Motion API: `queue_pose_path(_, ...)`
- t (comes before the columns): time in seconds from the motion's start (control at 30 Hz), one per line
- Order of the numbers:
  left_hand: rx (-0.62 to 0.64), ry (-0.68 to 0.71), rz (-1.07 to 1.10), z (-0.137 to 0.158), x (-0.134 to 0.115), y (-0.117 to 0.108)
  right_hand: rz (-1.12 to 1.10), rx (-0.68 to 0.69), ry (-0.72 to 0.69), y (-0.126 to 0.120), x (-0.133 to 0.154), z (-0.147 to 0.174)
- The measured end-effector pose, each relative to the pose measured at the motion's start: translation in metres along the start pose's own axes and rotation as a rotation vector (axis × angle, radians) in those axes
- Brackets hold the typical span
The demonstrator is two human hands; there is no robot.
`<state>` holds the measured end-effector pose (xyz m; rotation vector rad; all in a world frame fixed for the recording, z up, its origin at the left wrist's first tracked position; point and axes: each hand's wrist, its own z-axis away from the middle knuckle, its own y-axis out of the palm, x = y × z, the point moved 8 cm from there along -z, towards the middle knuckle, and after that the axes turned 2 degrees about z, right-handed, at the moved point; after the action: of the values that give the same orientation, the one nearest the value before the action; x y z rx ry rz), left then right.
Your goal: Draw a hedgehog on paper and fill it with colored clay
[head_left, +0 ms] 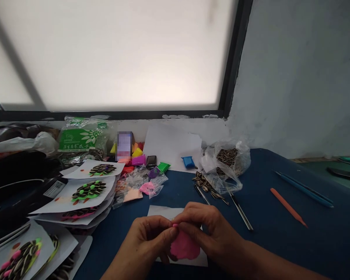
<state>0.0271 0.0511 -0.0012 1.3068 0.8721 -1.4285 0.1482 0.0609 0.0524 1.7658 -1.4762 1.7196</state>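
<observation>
A flattened pink piece of modelling clay (185, 245) with an uneven edge appears over a sheet of white paper (160, 211). My left hand (151, 237) and my right hand (202, 225) meet at its upper edge. Between the thumbs and fingertips of both hands is a small pink bit of clay (175, 225). Whether this bit is joined to the flat piece, I cannot tell. Both hands are closed in a pinch, and the fingers partly cover the clay and the paper.
Finished seed-and-clay cards (89, 190) are stacked at the left. Coloured clay packets (138, 160) lie at the back, beside a plastic bag of sunflower seeds (227, 157). Loose seeds (207, 184), a silver pen-like tool (241, 212), an orange tool (288, 207) and blue tweezers (305, 189) are to the right.
</observation>
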Motion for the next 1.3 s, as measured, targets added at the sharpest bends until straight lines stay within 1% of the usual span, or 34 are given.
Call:
queue_pose_path(0.17, 0.012, 0.055, 0.048, -0.001, 0.001, 0.001, 0.045, -0.01, -0.007, -0.001, -0.001, -0.001)
queue_pose_path(0.27, -0.021, 0.089, 0.081, -0.002, 0.002, -0.004, 0.045, -0.037, 0.043, -0.001, -0.007, 0.0)
queue_pose_path(0.37, 0.002, 0.051, 0.064, -0.001, 0.0, -0.003, 0.005, -0.017, 0.115, 0.001, -0.014, 0.001)
queue_pose_path(0.47, 0.04, 0.009, 0.038, 0.001, -0.003, 0.0, -0.072, -0.022, 0.135, -0.001, -0.015, -0.001)
queue_pose_path(0.57, 0.047, -0.018, -0.01, 0.001, 0.0, 0.001, -0.092, -0.05, 0.144, -0.005, -0.015, -0.003)
queue_pose_path(0.77, 0.065, 0.007, -0.049, 0.001, 0.004, 0.001, -0.186, 0.037, 0.199, 0.005, -0.017, 0.002)
queue_pose_path(0.87, 0.076, -0.001, -0.028, 0.003, 0.005, 0.003, -0.225, 0.043, 0.218, 0.009, -0.02, 0.004)
queue_pose_path(1.03, 0.039, 0.058, -0.023, 0.003, 0.002, 0.002, -0.198, 0.0, 0.234, 0.007, -0.024, 0.003)
queue_pose_path(1.2, 0.025, 0.074, -0.011, 0.004, 0.002, 0.002, -0.243, 0.039, 0.263, 0.009, -0.022, 0.004)
queue_pose_path(1.3, -0.005, 0.091, -0.005, 0.005, 0.002, 0.001, -0.217, 0.021, 0.279, 0.007, -0.024, 0.005)
